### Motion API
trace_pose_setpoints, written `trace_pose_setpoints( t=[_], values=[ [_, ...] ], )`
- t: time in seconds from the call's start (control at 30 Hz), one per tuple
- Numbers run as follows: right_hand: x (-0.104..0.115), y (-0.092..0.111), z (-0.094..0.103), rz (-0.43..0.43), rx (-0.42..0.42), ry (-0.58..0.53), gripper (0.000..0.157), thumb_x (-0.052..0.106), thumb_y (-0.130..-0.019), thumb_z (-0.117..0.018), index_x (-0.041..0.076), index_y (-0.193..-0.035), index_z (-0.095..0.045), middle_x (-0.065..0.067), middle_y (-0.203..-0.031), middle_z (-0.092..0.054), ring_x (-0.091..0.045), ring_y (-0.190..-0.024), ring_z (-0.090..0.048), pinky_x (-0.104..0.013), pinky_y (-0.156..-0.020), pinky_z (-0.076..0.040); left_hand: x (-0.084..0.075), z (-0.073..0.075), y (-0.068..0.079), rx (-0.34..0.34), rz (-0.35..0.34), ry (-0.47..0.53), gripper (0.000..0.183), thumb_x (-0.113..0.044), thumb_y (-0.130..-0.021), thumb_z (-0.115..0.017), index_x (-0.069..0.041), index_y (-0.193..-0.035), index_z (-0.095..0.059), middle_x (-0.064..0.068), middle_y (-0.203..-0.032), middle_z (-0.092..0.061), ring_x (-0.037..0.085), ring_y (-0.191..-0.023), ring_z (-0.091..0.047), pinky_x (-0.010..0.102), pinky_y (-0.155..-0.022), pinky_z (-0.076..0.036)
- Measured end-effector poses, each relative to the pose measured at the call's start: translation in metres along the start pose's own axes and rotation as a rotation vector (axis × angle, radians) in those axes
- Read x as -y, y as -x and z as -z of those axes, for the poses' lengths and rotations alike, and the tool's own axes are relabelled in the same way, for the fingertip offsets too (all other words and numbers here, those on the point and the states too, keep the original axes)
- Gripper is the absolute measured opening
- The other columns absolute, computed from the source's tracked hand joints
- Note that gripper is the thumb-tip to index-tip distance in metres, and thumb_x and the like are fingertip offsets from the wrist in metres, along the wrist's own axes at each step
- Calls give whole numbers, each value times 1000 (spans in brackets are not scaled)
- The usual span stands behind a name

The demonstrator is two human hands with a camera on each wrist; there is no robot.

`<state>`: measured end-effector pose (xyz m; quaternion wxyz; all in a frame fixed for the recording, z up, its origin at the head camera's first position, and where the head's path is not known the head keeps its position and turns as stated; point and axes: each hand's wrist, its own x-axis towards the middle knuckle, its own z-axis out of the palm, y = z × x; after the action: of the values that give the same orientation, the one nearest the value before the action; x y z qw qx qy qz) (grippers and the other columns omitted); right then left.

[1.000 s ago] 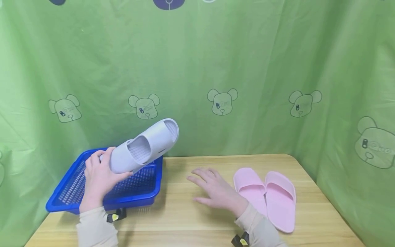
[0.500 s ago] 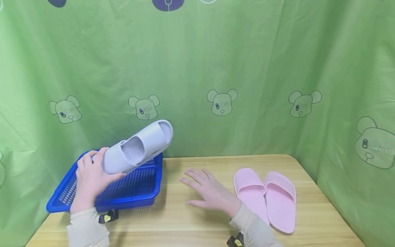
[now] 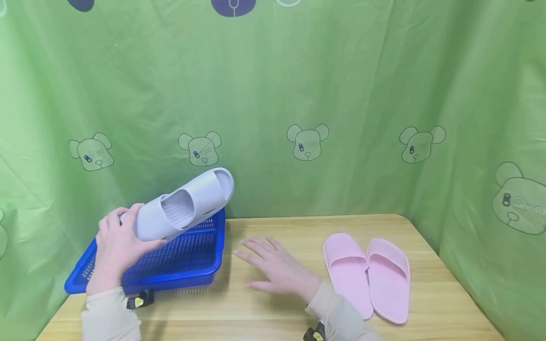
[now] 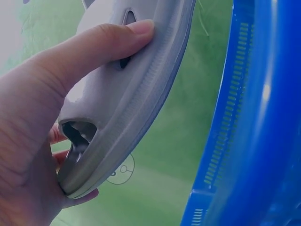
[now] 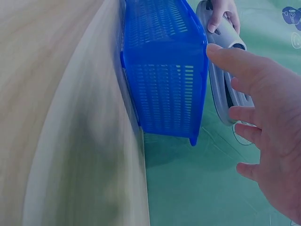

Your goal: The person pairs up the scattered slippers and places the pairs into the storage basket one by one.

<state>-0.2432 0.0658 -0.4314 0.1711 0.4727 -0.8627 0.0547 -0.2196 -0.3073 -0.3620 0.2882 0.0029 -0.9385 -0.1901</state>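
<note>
My left hand (image 3: 116,246) grips a pair of pale grey slippers (image 3: 205,193), tucked together toe to heel, by their lower left end. Over the blue plastic basket (image 3: 179,279) they hang at a slant, one open toe pointing up and right. In the left wrist view the thumb (image 4: 108,41) presses along the side of a grey slipper (image 4: 136,89), while the other fingers are mostly hidden behind it. My right hand (image 3: 281,270) hovers over the table to the basket's right, fingers spread and holding nothing.
Two pink slippers (image 3: 350,279) lie side by side on the right of the wooden table (image 3: 256,327), toes away from me. A green curtain (image 3: 256,94) with bear-head prints encloses the table at the back and sides.
My left hand has carried the grey slippers left and slightly down over the basket. My right hand has drifted left toward the basket, still spread. The pink slippers and basket stay put.
</note>
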Motion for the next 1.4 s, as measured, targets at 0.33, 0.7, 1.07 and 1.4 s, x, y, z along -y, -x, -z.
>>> trace_pose_setpoints(
  t=[0.33, 0.7, 1.07, 1.4],
  values=[
    [11, -9, -9, 14, 44, 0, 79, 62, -89, -54, 29, -154, -25, -4, -161, -27, -24, -149, -26, -57, -119, -22, 8, 9, -4, 4, -32, -45, 102, -47, -54, -91, -15, -139, -44, 29, -132, -37, 54, -120, -29, 70, -85, -29],
    [20, -18, -18, 45, 52, 3, 83, 63, -88, -54, 30, -156, -19, -5, -162, -23, -24, -150, -23, -55, -119, -22, 17, 19, -8, -4, -84, -110, 101, -44, -50, -91, -14, -136, -46, 31, -130, -39, 55, -116, -33, 71, -81, -31],
    [32, -27, -22, 73, 70, 33, 84, 66, -89, -51, 31, -156, -16, -4, -164, -18, -23, -151, -20, -53, -120, -22, 23, 28, -11, 42, -109, -155, 102, -45, -49, -92, -12, -134, -46, 31, -131, -40, 56, -115, -34, 72, -81, -31],
    [39, -34, -23, 90, 71, 28, 84, 65, -89, -50, 31, -156, -14, -5, -165, -16, -22, -152, -15, -54, -120, -23, 31, 31, -14, 74, -134, -196, 99, -44, -47, -93, -15, -131, -48, 31, -128, -42, 55, -114, -34, 72, -82, -32]
  ],
)
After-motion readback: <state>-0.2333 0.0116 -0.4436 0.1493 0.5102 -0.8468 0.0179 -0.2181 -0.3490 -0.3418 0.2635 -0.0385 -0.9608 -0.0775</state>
